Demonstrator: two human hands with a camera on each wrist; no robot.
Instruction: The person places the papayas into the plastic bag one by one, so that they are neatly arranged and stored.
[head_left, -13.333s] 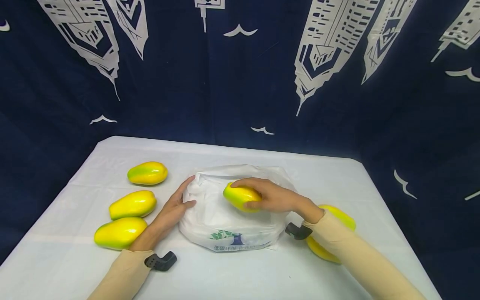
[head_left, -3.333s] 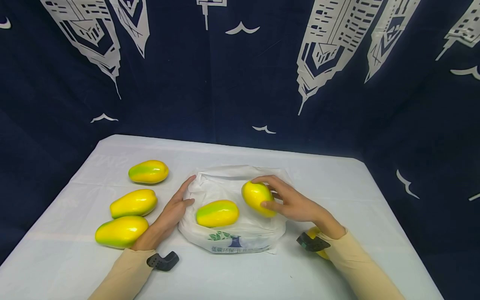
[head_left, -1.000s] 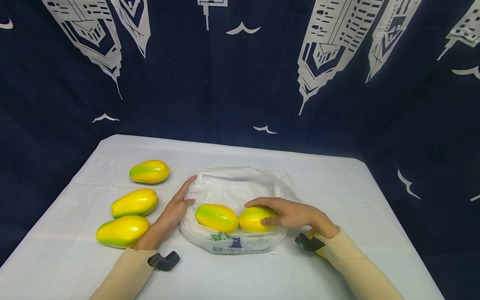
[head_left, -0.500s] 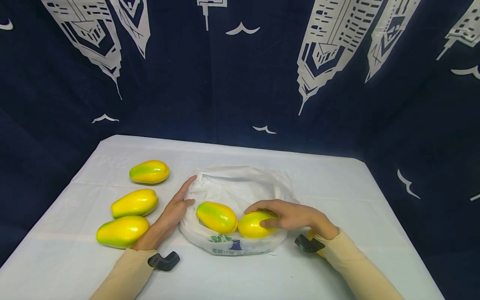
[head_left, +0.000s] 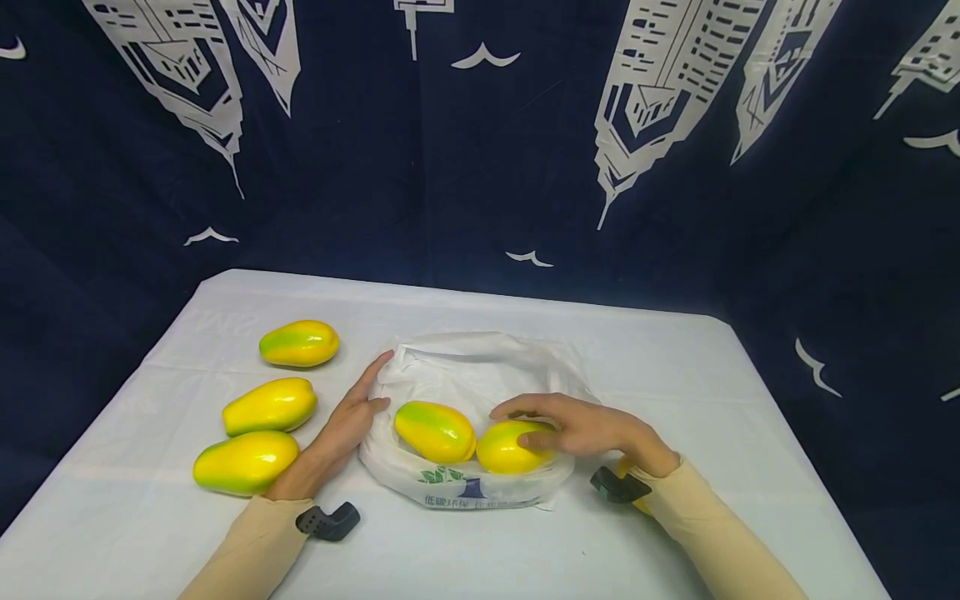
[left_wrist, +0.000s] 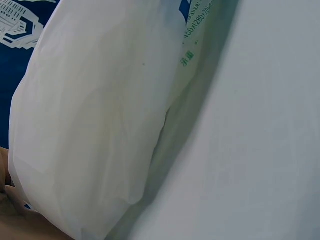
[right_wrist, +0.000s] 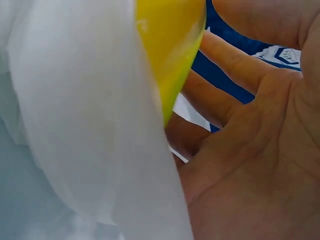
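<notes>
A white plastic bag (head_left: 480,358) with green leaf print lies mouth up on the table. Inside its mouth, two yellow-green papayas sit side by side: the left papaya (head_left: 435,432) and the right papaya (head_left: 504,450). My right hand (head_left: 577,425) holds the right one from above, thumb in front and fingers behind; the right wrist view shows the palm (right_wrist: 250,170) beside the bag wall. At the bag's left rim, my left hand (head_left: 350,423) grips the plastic between thumb and extended index finger; its other fingers are hidden. The left wrist view mostly shows bag.
Left of the bag lie three more papayas: a far one (head_left: 299,343), a middle one (head_left: 270,406) and a near one (head_left: 246,462). Another yellow fruit (head_left: 642,506) is mostly hidden under the right wrist. A dark blue printed curtain (head_left: 465,167) hangs behind the white table (head_left: 637,350).
Over the earlier frames, my right hand brought a second papaya from the right into the bag beside the first. In the last second both papayas shifted slightly; my left hand stayed put.
</notes>
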